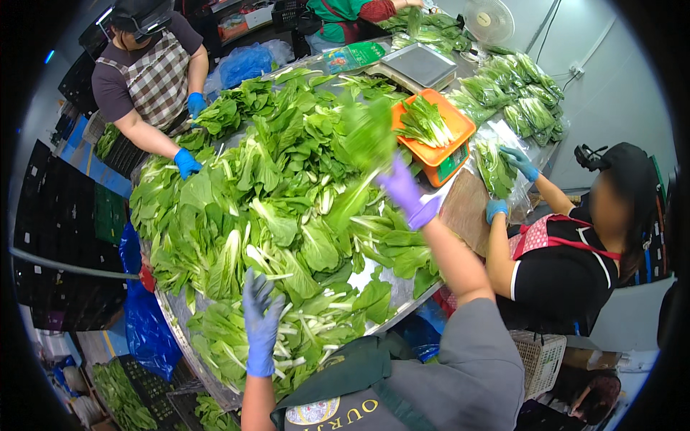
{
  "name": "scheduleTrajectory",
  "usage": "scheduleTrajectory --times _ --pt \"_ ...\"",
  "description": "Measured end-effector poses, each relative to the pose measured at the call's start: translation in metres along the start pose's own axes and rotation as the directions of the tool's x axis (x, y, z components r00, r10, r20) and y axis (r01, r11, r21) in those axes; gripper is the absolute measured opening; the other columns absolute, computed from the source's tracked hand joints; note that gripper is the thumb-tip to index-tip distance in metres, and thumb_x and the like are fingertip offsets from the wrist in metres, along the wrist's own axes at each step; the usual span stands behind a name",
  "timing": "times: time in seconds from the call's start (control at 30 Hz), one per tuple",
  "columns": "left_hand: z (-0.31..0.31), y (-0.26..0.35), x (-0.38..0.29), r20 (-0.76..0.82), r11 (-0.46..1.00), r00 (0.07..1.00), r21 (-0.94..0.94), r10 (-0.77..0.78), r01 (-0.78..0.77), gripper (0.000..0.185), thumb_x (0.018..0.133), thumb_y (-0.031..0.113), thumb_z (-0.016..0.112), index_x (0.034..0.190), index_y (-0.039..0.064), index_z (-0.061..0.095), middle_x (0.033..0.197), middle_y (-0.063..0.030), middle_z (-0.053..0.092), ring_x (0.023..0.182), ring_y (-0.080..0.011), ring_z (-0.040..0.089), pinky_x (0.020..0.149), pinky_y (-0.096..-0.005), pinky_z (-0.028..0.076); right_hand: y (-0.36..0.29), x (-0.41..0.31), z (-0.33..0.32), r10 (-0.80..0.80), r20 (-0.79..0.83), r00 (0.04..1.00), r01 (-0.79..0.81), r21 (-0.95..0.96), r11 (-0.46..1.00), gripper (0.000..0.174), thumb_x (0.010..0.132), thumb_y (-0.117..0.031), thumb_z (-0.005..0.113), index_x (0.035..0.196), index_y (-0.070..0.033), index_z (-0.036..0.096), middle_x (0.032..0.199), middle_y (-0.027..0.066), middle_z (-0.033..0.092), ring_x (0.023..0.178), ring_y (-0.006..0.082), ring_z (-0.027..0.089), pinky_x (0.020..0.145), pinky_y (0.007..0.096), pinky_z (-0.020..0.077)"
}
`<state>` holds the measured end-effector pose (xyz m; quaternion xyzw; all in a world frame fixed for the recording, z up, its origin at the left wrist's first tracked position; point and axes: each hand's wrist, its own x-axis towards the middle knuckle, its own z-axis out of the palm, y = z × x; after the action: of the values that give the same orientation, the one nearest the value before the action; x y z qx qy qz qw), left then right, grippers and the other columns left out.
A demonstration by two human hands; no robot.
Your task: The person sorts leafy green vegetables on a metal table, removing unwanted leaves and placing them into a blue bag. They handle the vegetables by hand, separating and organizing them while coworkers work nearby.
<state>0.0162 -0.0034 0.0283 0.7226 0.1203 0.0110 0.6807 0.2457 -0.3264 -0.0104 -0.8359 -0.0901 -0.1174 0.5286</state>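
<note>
My left hand (261, 323), in a blue-violet glove, is raised above the near edge of the leafy-green pile with its fingers apart and nothing in it. My right hand (403, 191), in a purple glove, reaches over the pile toward the scale; it is blurred. Just beyond its fingertips is a blurred bunch of leafy greens (369, 132); whether the hand grips it cannot be told. Loose leafy greens with white stems (318, 248) cover much of the metal table. Right of the bunch, an orange tray (464, 125) on a digital scale (452, 164) holds more greens.
A co-worker in blue gloves handles greens at the far left. Another, at right, holds bagged greens (493, 164) beside a brown board (466, 207). A second scale (420, 64), packed greens (533, 113) and a fan (488, 20) stand at the back. Crates (538, 361) flank the table.
</note>
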Motion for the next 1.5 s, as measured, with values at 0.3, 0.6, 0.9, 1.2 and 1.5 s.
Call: scheduleTrajectory --times 0.3,0.6,0.9,1.2,1.5 --pt "-0.031 0.007 -0.005 -0.186 0.973 0.96 -0.129 -0.212 0.19 0.078 0.08 0.018 0.069 0.144 0.007 0.026 0.125 -0.0173 0.047 0.104 -0.0236 0.056 0.094 -0.033 0.043 0.093 0.228 -0.181 0.022 -0.273 0.962 -0.158 -0.486 0.86 0.064 0.07 -0.019 0.064 0.125 0.005 0.042 0.119 0.0291 0.053 0.111 0.039 0.053 0.093 0.0415 0.0428" --pt "-0.022 0.001 0.011 -0.212 0.954 0.938 -0.176 -0.276 0.241 0.076 0.08 0.018 0.07 0.142 0.005 0.028 0.118 -0.0154 0.05 0.097 -0.0211 0.058 0.089 -0.0311 0.046 0.035 0.29 -0.173 -0.028 -0.147 0.989 -0.065 -0.593 0.802 0.071 0.07 -0.024 0.065 0.133 -0.002 0.04 0.12 0.027 0.054 0.113 0.0383 0.053 0.095 0.0389 0.0419" --pt "-0.023 -0.01 0.002 -0.241 0.943 0.914 -0.154 -0.326 0.296 0.069 0.082 0.01 0.065 0.141 0.003 0.029 0.116 -0.0146 0.051 0.096 -0.0205 0.058 0.087 -0.0293 0.046 0.116 0.239 -0.185 0.275 -0.084 0.958 -0.229 -0.8 0.554 0.047 0.071 -0.018 0.064 0.111 0.004 0.054 0.107 0.0285 0.06 0.101 0.0408 0.058 0.088 0.0434 0.047" --pt "-0.021 -0.021 -0.007 -0.217 0.937 0.915 -0.167 -0.34 0.308 0.067 0.082 0.005 0.061 0.141 0.003 0.029 0.115 -0.0149 0.052 0.095 -0.0205 0.058 0.087 -0.0297 0.046 0.134 0.169 -0.19 0.533 0.159 0.831 -0.048 -0.934 0.353 0.091 0.067 -0.023 0.068 0.143 -0.006 0.022 0.128 0.0297 0.046 0.117 0.0409 0.048 0.097 0.0439 0.0403" --pt "-0.023 -0.023 -0.017 -0.243 0.938 0.909 -0.161 -0.338 0.306 0.069 0.082 0.014 0.065 0.142 0.006 0.03 0.115 -0.0133 0.054 0.094 -0.0202 0.06 0.082 -0.0276 0.046 0.151 0.163 -0.154 0.454 -0.005 0.891 -0.267 -0.814 0.516 0.108 0.068 -0.072 0.059 0.144 -0.006 0.02 0.14 0.0273 0.034 0.126 0.0407 0.04 0.102 0.0457 0.035"
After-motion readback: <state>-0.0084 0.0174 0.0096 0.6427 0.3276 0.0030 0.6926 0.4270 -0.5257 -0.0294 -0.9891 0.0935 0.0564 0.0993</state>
